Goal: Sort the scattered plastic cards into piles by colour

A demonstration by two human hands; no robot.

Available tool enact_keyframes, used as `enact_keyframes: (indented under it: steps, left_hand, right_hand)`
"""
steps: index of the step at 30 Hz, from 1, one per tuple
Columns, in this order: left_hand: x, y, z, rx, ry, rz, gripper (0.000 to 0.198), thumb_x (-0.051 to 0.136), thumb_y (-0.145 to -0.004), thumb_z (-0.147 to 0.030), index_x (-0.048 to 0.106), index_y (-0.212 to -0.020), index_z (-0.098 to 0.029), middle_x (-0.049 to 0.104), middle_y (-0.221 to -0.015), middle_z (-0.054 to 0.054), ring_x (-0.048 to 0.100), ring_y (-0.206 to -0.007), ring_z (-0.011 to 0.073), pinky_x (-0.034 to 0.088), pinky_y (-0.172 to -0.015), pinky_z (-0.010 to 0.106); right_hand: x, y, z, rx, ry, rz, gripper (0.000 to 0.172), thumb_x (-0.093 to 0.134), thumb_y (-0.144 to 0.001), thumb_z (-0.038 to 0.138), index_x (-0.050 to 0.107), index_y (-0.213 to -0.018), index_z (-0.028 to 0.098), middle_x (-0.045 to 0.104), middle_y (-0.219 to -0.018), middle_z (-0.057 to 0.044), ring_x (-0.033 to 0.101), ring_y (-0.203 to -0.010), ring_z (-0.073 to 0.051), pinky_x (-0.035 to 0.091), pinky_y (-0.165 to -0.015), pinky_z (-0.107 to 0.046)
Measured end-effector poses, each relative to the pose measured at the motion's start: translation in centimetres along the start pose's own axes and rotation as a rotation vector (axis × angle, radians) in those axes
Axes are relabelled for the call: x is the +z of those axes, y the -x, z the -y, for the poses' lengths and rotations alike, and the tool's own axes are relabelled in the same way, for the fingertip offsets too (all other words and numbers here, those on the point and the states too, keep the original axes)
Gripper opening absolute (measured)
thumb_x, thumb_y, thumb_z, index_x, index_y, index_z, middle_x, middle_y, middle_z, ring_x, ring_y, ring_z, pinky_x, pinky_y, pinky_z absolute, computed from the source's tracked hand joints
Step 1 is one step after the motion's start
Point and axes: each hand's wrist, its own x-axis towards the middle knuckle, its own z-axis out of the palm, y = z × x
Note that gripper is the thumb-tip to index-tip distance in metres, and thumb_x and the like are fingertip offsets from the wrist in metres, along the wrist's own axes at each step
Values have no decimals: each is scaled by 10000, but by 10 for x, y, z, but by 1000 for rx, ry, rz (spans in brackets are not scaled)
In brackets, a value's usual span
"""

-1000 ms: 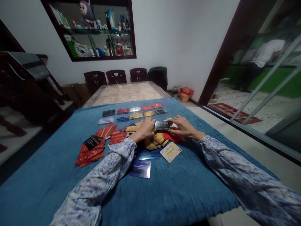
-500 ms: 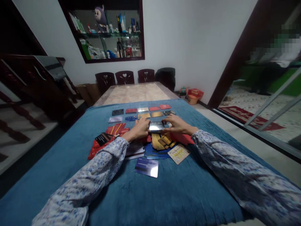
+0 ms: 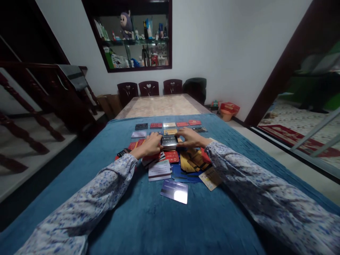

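Note:
Between my two hands is a black card [image 3: 169,140] with pale lettering, possibly a small stack. My left hand [image 3: 152,144] pinches its left edge, while my right hand [image 3: 190,138] grips the right edge with thumb and fingers. Just beyond it lies a yellow card [image 3: 170,132] in the nearer of two laid-out rows. Below my hands spread overlapping red cards [image 3: 172,156], white cards [image 3: 159,170], gold cards [image 3: 192,161] and blue cards [image 3: 183,175]. Closest to me lies a purple-blue card [image 3: 174,191], with a pale gold card [image 3: 211,178] to its right.
A blue cloth [image 3: 148,219] covers the near part of the table; its marble top [image 3: 162,105] shows beyond. In the far row lie a dark card [image 3: 141,126] and several others. Chairs [image 3: 148,88] stand at the table's far end.
My hands have carried the black card left relative to the rows, to a spot just below the yellow card. The bright glare on it has lessened. The whole view has shifted slightly.

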Motion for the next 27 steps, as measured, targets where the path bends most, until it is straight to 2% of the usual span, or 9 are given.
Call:
enact_keyframes:
  steps: [7, 17, 23, 27]
  left_hand:
    - [-4, 3, 29, 0, -44, -11, 355, 653, -827, -210, 651, -1178, -158, 622, -1227, 149, 559, -1181, 319, 467, -1029, 428]
    - [-16, 10, 59, -58, -43, -29, 264, 687, -794, -214, 685, -1056, -175, 628, -1127, 119, 568, -1115, 305, 484, -1001, 403]
    - [-21, 7, 80, -63, -81, -40, 282, 657, -812, -247, 693, -1078, -162, 627, -1118, 123, 571, -1101, 297, 496, -1001, 396]
    - [-24, 2, 92, -79, -116, -25, 299, 645, -805, -237, 689, -1085, -145, 634, -1155, 144, 577, -1129, 311, 500, -1010, 399]
  right_hand:
    - [-1, -30, 14, -55, -36, -11, 360, 795, -812, 367, 778, -1101, 153, 729, -1062, -134, 627, -1014, -285, 454, -855, -342]
    - [9, -80, 20, -136, -12, 0, 393, 826, -777, 425, 784, -1043, 139, 739, -1050, -140, 634, -980, -274, 436, -880, -348]
    - [9, -103, 25, -138, -14, 9, 327, 817, -769, 343, 776, -1025, 144, 730, -1034, -115, 636, -969, -258, 427, -869, -336]
    - [8, -116, 29, -149, 1, 18, 318, 807, -786, 351, 775, -1025, 143, 730, -1043, -121, 638, -972, -261, 426, -870, -331]
